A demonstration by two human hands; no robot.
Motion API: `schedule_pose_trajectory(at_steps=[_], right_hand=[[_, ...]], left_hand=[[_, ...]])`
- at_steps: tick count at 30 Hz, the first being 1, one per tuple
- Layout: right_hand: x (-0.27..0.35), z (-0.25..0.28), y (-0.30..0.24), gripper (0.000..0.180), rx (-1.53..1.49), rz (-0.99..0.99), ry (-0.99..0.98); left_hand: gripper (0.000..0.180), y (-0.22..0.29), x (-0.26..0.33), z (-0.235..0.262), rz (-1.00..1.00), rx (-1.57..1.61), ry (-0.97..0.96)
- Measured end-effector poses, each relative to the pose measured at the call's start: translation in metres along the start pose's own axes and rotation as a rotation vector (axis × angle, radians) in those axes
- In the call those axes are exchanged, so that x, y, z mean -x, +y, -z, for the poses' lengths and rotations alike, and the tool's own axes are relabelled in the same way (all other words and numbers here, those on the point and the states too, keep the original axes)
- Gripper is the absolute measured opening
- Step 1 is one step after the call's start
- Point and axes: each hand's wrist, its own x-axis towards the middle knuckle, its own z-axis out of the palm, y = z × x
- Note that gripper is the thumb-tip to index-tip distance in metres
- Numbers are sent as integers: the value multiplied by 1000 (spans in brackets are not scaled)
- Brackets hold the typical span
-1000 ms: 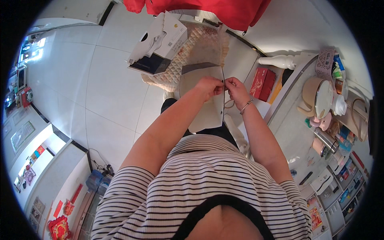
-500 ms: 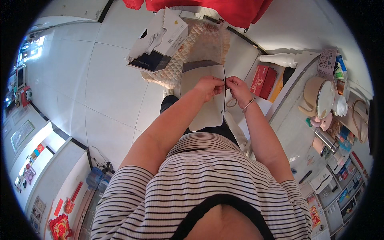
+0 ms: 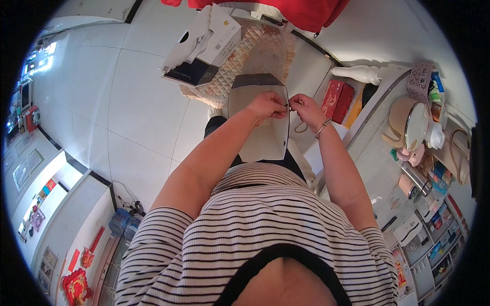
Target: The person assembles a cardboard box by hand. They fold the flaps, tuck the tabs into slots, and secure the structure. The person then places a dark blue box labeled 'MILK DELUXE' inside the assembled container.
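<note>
An open paper bag (image 3: pixel 260 140), pale inside with a dark panel at its far end, rests on my lap. My left hand (image 3: pixel 268 106) is inside its mouth, fingers pinched together against the right wall near the rim. Just outside that wall my right hand (image 3: pixel 305 109) is closed in a pinch, its fingertips almost meeting the left ones. A loop of twisted cord (image 3: pixel 301 128) hangs below the right hand. A small dark hole (image 3: pixel 285 144) shows lower on the same wall. What lies between the left fingertips is too small to make out.
Beyond the bag, a white and dark-blue carton (image 3: pixel 224 43) with a torn top stands by a quilted mat (image 3: pixel 263 53). To the right are a red box (image 3: pixel 337 99) and a table (image 3: pixel 365 148) bearing a beige pot (image 3: pixel 406 117) and a steel flask (image 3: pixel 417 178). Red cloth (image 3: pixel 301 13) hangs ahead.
The bag has tilted slightly, showing more of its dark far panel. Both hands stay at the right wall; my right hand has shifted a little rightward.
</note>
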Motion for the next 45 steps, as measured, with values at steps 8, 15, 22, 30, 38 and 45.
schedule_pose_trajectory(at_steps=[8,15,22,30,38,45], right_hand=[[-4,1,1,20,31,31,-57],[-17,3,11,18,172,135,-25],[-19,3,10,19,167,170,-83],[-25,-6,16,23,65,181,68],[5,-20,9,30,166,168,212],[45,-18,24,41,403,30,-160]], left_hand=[[9,6,4,3,-75,-244,19],[10,10,-2,1,-667,-1125,126],[11,14,1,-6,-538,-1047,244],[30,7,13,-8,-362,-880,233],[36,-28,5,-15,-207,-1032,184],[39,-11,12,-4,-100,-834,81]])
